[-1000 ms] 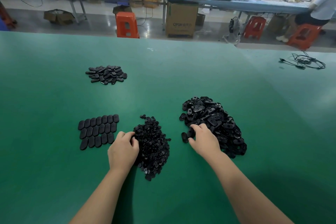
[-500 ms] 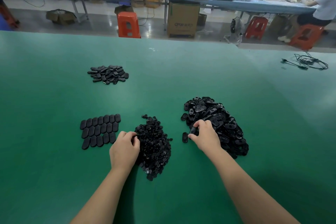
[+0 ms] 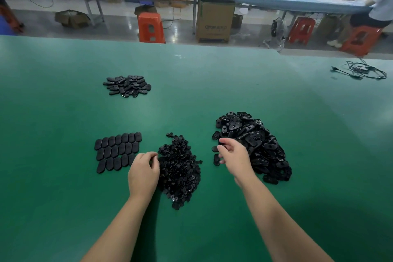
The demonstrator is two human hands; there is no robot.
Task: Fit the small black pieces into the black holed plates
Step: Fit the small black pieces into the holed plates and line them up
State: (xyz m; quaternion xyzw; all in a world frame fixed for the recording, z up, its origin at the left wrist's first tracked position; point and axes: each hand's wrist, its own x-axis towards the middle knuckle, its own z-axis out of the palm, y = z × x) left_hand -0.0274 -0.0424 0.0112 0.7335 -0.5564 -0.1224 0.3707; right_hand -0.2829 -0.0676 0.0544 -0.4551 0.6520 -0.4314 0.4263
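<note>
Both forearms reach in from the near edge over the green bench [image 3: 63, 208]. Left hand [image 3: 143, 173] rests at the left margin of the heap of small black pieces [image 3: 179, 171], fingers curled in against the heap; whether a piece is already pinched cannot be told, the fingertips being hidden. Judgement: it is placed there to feed one small piece per plate without travelling. Right hand [image 3: 235, 158] hovers at the near-left edge of the larger heap of holed plates [image 3: 253, 147], fingers bent as if picking; a plate between them is not discernible against the black heap, so the grasp cannot be told. A few single plates lie loose just left of that heap, beside the fingers. The two supply heaps sit side by side, one per hand, probably so each hand draws its own part. Left of the small pieces, a tidy grid of oval plates [image 3: 118, 151] lies flat in rows, edges touching, likely laid out for counting. Farther back on the left, well apart, sits a loose pile of similar ovals [image 3: 127, 85]. At the far right edge lies a tangled black cable [image 3: 361, 70].
</note>
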